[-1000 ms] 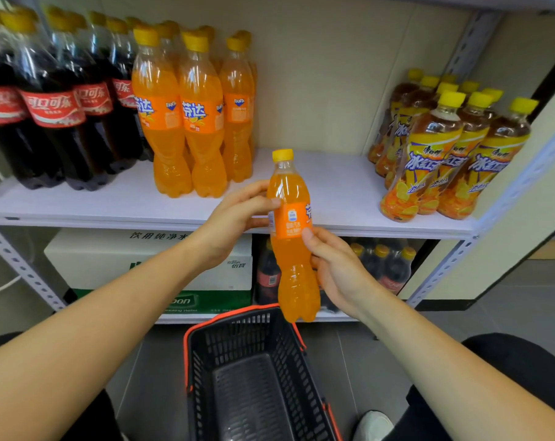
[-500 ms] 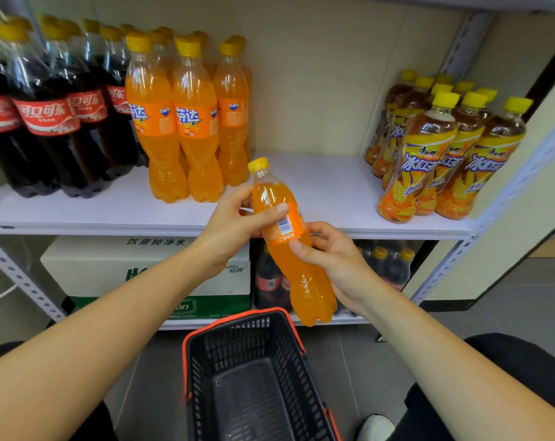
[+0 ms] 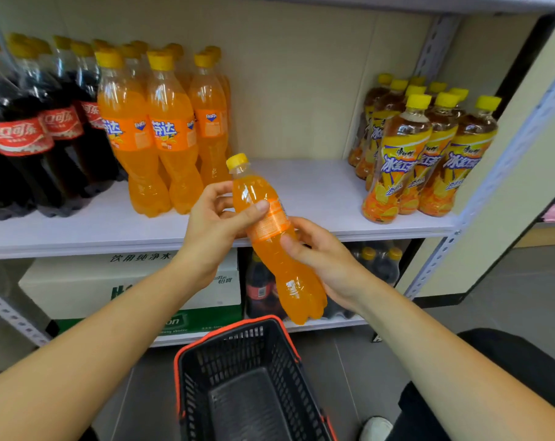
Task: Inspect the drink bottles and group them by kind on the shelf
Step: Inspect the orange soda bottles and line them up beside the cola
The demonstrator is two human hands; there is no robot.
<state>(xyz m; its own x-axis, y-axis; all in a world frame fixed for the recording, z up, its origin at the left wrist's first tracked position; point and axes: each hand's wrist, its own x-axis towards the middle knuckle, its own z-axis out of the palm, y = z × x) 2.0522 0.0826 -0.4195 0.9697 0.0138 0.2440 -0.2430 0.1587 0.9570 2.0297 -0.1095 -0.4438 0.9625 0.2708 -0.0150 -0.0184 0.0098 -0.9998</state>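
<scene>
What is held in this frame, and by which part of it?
One orange soda bottle, tilted, in both hands: the left hand grips its upper body at the label, the right hand holds the body just below the label.

White shelf board [image 3: 301, 186]: cola bottles [image 3: 31, 138] stand upright at 9 o'clock, orange soda bottles [image 3: 161, 138] just beside them at 10 o'clock, and iced tea bottles [image 3: 428, 160] at 2 o'clock, well apart. Lower board [image 3: 343, 321]: carton [image 3: 79, 281] at 8 o'clock, dark bottles [image 3: 381, 262] at 4 o'clock.

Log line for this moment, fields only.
step: inspecting | orange soda bottle: tilted, off shelf | left hand: grips label | right hand: grips below label | basket: underneath
</scene>
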